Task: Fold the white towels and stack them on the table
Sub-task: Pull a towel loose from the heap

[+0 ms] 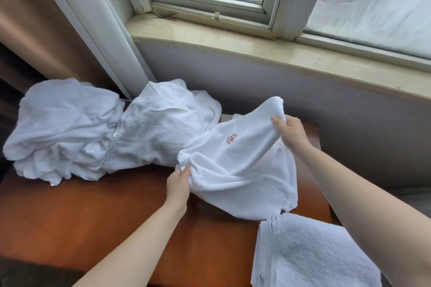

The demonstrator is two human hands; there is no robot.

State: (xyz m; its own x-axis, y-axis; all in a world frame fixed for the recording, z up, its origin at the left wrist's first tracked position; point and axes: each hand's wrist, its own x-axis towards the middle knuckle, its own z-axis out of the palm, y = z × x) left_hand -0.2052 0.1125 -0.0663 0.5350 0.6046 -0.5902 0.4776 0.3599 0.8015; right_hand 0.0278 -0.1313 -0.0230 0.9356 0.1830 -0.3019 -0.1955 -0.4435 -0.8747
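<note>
Terry towel (240, 170): soft, light, limp; sags between grips.
Left hand (178, 185): pinches near edge.
Right hand (290, 133): pinches far corner.
Hold: corners, probably.

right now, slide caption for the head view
Both hands lift a white towel above the table.

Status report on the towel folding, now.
Left hand and right hand both grip embroidered towel. Unfolded heap waits left. Folded stack near right.
</note>
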